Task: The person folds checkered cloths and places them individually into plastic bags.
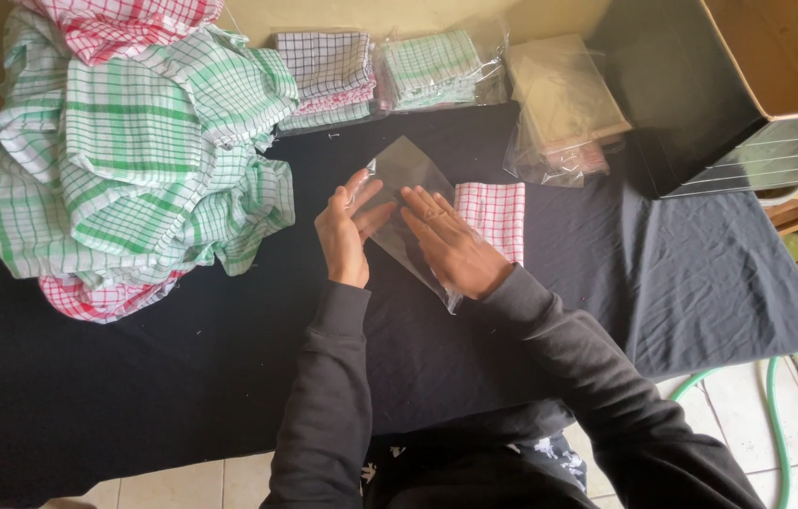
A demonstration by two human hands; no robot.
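A clear plastic bag (406,168) is held tilted above the black cloth-covered table (182,368). My left hand (346,232) pinches its left edge, thumb and fingers on the film. My right hand (448,243) lies flat along the bag's lower right side, fingers spread over it. A folded red-and-white checked cloth (495,215) lies on the table just right of my right hand, partly hidden by it.
A big heap of green and red checked cloths (135,151) fills the left. At the back lie folded cloths (328,75), a bagged folded cloth (432,71) and a stack of clear bags (564,99). A cardboard box (748,85) stands right. A green hose (776,396) curls on the floor.
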